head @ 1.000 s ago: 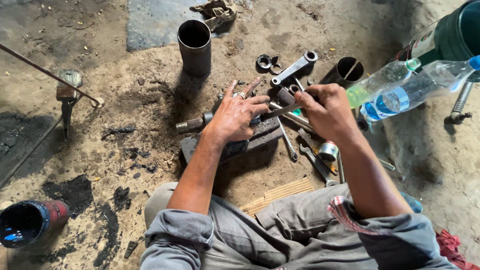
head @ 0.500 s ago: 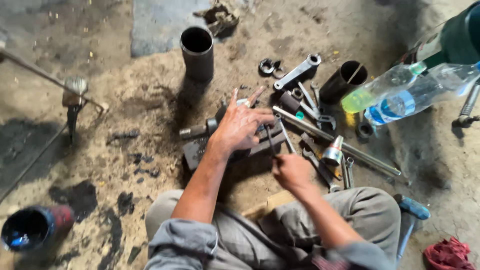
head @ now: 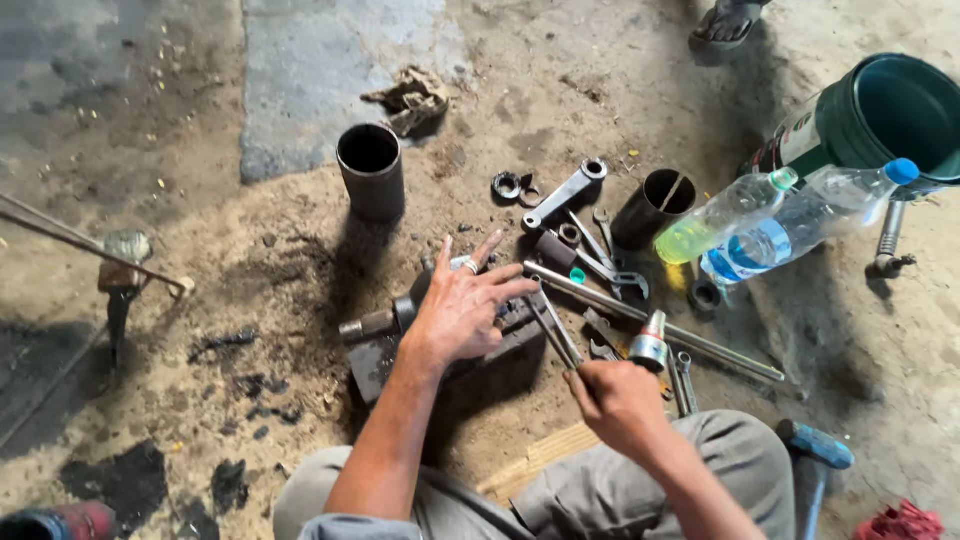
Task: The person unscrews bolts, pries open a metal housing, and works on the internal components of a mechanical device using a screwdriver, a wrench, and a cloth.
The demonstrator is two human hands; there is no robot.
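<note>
My left hand (head: 465, 310) lies flat with fingers spread on a dark metal block (head: 372, 365) on the dirt floor, pressing a greasy shaft-like part (head: 375, 323) that pokes out to the left. My right hand (head: 618, 400) is closed around the lower end of a thin metal tool (head: 552, 328) that slants up toward the block. Around them lie a long steel rod (head: 660, 325), several spanners (head: 600, 262) and a connecting rod (head: 563, 193).
A dark cylinder sleeve (head: 371, 171) stands upright at the back, a second sleeve (head: 655, 205) lies on its side. Two plastic bottles (head: 775, 225) and a green bucket (head: 880, 115) sit at right. A hammer with blue handle (head: 812, 450) rests by my knee. Another person's sandalled foot (head: 728, 22) shows top right.
My right hand has drawn back from the parts pile toward my knee and now grips the thin tool. The left hand has stayed pressed on the block.
</note>
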